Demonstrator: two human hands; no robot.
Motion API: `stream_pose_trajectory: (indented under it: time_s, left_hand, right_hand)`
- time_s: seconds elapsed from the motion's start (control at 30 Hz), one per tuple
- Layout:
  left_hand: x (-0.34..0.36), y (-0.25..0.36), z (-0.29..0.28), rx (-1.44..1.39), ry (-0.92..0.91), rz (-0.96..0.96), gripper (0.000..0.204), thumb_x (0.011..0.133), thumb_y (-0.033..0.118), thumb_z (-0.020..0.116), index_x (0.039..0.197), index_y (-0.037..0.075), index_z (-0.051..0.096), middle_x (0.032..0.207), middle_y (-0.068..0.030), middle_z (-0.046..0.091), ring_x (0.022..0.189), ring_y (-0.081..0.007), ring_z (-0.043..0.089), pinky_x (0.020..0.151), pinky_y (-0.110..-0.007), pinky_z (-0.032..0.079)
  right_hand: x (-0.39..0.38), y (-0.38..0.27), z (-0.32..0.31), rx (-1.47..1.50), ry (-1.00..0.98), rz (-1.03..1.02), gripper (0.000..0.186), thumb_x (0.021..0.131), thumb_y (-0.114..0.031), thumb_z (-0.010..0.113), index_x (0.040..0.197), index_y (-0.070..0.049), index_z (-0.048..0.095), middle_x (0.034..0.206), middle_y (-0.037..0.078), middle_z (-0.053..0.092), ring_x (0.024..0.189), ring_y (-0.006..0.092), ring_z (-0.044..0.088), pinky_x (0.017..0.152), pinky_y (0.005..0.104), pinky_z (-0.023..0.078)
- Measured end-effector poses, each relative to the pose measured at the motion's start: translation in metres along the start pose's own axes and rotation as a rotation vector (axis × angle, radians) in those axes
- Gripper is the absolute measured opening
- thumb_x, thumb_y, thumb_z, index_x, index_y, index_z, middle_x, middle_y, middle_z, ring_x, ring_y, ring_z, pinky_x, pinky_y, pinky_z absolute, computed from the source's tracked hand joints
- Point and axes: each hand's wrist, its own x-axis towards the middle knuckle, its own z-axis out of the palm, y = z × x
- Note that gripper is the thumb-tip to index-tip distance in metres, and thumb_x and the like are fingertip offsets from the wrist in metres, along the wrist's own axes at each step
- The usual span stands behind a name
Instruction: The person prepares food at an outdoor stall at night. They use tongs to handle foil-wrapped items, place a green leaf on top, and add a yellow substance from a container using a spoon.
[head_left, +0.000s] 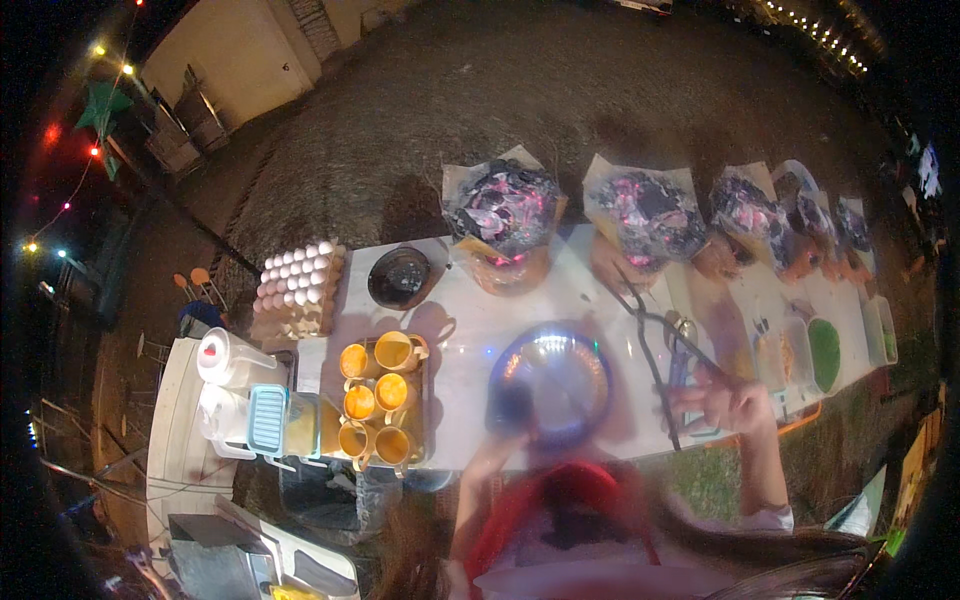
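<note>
Tongs [642, 318] in right hand [732, 400], five coal heaps [502, 200] along the table's far side.

Head view: right hand closed round one pair, legs spread, far end by the second heap from left; left hand [495, 447] meets a dark blur [512, 405], grip I cannot tell. That blur hides the left of one blue-rimmed disc [570, 385]. Left, six yellow mugs [393, 393], two white jugs [235, 362]; farther, one pan [398, 277].

Dark tongs [641, 312]: no readable marking
Yellow mugs [394, 392]: no readable lettering
White jugs [238, 363]: nothing legible
Worktop [462, 385]: no readable signs
</note>
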Motion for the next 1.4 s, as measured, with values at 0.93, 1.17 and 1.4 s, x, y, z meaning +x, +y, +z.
stream_pose_trajectory:
  time_s: [0.93, 1.17, 1.4]
  left_hand:
    - [0.020, -0.048, -0.107, -0.151, 0.064, 0.050, 0.029, 0.083, 0.014, 0.055, 0.107, -0.002, 0.054, 0.100, -0.0101, 0.058, 0.090, -0.0169, 0.054, 0.080, -0.029, 0.043]
    - [0.026, -0.050, -0.106, -0.121, 0.035, 0.115, 0.033, 0.082, 0.017, 0.055, 0.111, 0.003, 0.045, 0.092, -0.0048, 0.053, 0.083, -0.0143, 0.048, 0.071, -0.028, 0.039]
    - [0.020, -0.007, -0.091, -0.247, 0.004, 0.137, 0.034, 0.082, 0.017, 0.055, 0.111, 0.003, 0.044, 0.092, -0.0047, 0.052, 0.084, -0.0143, 0.048, 0.071, -0.028, 0.039]
  right_hand:
    - [0.302, -0.080, 0.040, 0.360, -0.025, -0.124, 0.038, 0.064, -0.021, 0.043, 0.094, 0.001, 0.050, 0.121, 0.039, 0.031, 0.119, 0.0535, 0.023, 0.100, 0.0640, 0.014]
    - [0.279, -0.074, 0.059, 0.441, -0.062, -0.128, 0.036, 0.065, -0.018, 0.044, 0.095, 0.001, 0.048, 0.124, 0.038, 0.029, 0.121, 0.0520, 0.022, 0.099, 0.0644, 0.016]
    - [0.292, -0.088, 0.059, 0.456, 0.004, -0.059, 0.035, 0.064, -0.007, 0.043, 0.097, 0.002, 0.045, 0.129, 0.034, 0.027, 0.114, 0.0419, 0.036, 0.092, 0.0519, 0.035]
